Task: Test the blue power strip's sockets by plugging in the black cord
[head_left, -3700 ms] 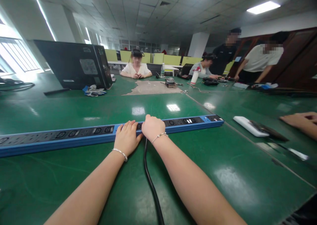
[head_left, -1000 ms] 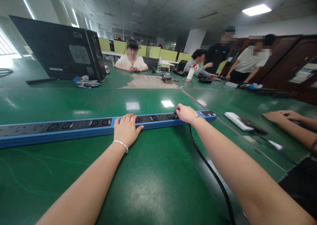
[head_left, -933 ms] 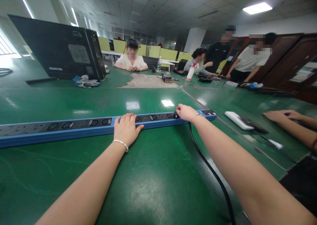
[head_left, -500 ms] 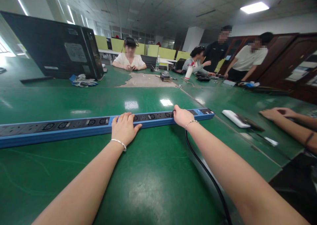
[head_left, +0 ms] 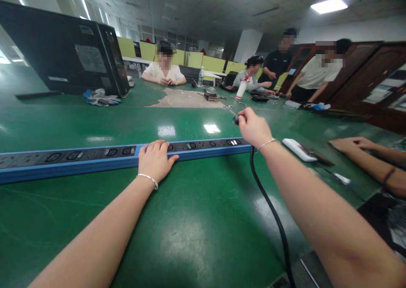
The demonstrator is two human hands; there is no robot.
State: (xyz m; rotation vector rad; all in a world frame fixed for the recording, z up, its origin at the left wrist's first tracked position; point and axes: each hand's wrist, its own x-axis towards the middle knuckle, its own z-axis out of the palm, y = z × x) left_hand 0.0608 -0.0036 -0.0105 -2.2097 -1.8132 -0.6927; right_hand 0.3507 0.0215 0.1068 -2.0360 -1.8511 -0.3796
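A long blue power strip (head_left: 104, 163) with black sockets lies across the green table. My left hand (head_left: 155, 159) rests over its middle, fingers on the far side and thumb along the top, gripping it. Above the strip's right part, my right hand (head_left: 254, 127) is raised, its fingers closed on a black plug (head_left: 236, 119) that is clear of the sockets. From under that hand a thick black cable (head_left: 269, 203) hangs down toward the bottom edge. My right hand hides the strip's right end.
At the left stands a black computer case (head_left: 63, 51), with gloves (head_left: 100, 97) beside it. A white power strip (head_left: 299, 149) and another person's hands (head_left: 352, 144) are at the right. People sit and stand across the table.
My right hand has lifted off the strip, moving up and to the right with the plug, which now shows. My left hand still rests on the strip.
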